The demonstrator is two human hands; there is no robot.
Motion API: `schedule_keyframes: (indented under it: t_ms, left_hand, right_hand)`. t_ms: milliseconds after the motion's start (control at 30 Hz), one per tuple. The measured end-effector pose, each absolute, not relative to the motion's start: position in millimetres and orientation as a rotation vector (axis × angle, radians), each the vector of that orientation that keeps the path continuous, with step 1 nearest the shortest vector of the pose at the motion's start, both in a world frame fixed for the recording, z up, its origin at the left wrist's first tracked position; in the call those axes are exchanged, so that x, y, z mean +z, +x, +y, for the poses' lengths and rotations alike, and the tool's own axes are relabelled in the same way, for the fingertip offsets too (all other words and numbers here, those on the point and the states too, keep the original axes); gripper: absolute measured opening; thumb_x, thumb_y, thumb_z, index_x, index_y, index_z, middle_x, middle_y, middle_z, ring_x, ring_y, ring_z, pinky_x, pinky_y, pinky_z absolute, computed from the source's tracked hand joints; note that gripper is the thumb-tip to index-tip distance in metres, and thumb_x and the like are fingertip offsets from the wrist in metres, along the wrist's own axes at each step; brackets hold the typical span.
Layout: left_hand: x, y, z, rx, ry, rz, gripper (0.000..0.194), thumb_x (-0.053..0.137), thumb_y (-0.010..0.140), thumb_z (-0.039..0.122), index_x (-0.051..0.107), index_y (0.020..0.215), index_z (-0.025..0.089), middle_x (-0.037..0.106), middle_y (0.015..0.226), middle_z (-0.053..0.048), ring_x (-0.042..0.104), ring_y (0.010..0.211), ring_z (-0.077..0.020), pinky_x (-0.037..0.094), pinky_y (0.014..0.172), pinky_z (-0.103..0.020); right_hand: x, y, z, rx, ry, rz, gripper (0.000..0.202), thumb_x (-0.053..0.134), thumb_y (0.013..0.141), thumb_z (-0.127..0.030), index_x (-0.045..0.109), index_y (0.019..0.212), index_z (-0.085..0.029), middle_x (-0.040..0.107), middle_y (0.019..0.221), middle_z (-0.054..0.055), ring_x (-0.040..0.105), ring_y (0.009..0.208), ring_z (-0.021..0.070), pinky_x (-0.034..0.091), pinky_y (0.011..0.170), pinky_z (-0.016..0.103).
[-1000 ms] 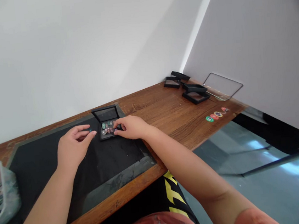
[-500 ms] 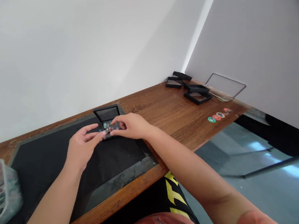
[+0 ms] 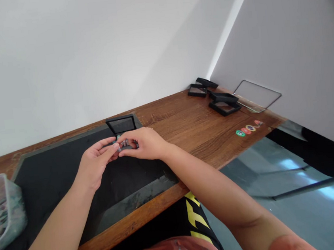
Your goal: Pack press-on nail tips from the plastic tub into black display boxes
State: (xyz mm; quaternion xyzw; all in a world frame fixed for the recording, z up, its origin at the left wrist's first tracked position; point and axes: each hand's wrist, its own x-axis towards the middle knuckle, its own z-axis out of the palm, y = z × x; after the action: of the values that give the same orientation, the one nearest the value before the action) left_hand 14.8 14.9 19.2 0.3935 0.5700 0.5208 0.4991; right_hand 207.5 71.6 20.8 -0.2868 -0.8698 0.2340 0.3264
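A small black hinged box stands on the black mat with its clear-windowed lid raised. Small shiny pieces show in its lower part, largely covered by my fingers. My left hand is at the box's left front corner, thumb and fingertips pinched together. From the right, my right hand curves over the lower part, its thumb and index finger close to the left fingertips. What sits between the fingertips of either hand is too small to make out.
A translucent plastic tub of small coloured pieces stands at left on the black mat. Several black frames lie at the back right, near a wire stand. Several round coloured stickers lie near the table's right edge.
My right hand has moved left over the box, its fingers now meeting my left fingertips. My left fingers have closed together. The view has shifted slightly.
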Motion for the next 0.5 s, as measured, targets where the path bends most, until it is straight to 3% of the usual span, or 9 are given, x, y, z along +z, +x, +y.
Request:
schedule_keyframes:
  t_ms: [233, 500]
  left_hand:
    - [20.7, 15.7, 13.6, 1.283, 0.958, 1.390, 0.056, 0.099, 0.049, 0.045, 0.079, 0.093, 0.017, 0.077, 0.079, -0.003, 0.067, 0.067, -0.0099, 0.056, 0.069, -0.021]
    - [21.9, 15.5, 14.6, 1.257, 0.971, 1.362, 0.052, 0.098, 0.051, 0.045, 0.078, 0.089, 0.017, 0.077, 0.082, -0.003, 0.069, 0.072, -0.0119, 0.056, 0.071, -0.023]
  right_hand:
    - [20.4, 208.5, 69.9, 0.626, -0.725, -2.255, 0.027, 0.078, 0.085, -0.037, 0.076, 0.108, -0.022, 0.060, 0.067, -0.006, 0.053, 0.064, 0.0085, 0.032, 0.064, 0.022]
    - [20.2, 210.0, 70.9, 0.694, -0.668, -2.212, 0.025, 0.077, 0.084, -0.037, 0.077, 0.102, -0.020, 0.056, 0.063, -0.006, 0.048, 0.059, 0.0077, 0.034, 0.062, 0.022]
